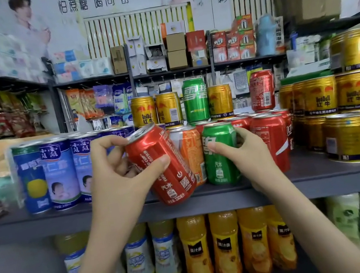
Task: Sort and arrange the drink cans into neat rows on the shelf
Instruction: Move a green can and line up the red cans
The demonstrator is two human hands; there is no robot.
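Grey shop shelf [45, 222] carries the work area, with packaged goods on racks behind it and juice bottles [227, 248] on the level below.

Left hand [113, 172]: fingers and thumb are wrapped round a tilted cola can [159, 161]. Its top leans left toward the hand and its base sits at the shelf's front lip. Whether the base touches the shelf cannot be determined. The tilt suggests a can in transit, out of the row and not yet seated.

Right hand [248, 148]: the thumb lies across the front and the fingers reach behind a green Sprite can [219, 153], clamped on it. This can stands upright in the front row. The grip probably steadies it or prepares to shift it.

Adjacent items: an orange soda can [192, 153] stands between the two held cans, partly hidden by the tilted one. An upright cola can [271, 142] stands just beside the Sprite can on its right.

Upper tier: gold Red Bull cans [143, 113], a second Sprite can [195, 100] and a top-tier cola can [262, 90] stand mixed on the lower cans, so sorting by brand is judged incomplete.

Outer zones: blue-and-white tall cans [60, 174] are lined up at left. Stacked Red Bull cans [346, 131] occupy the right, already grouped.
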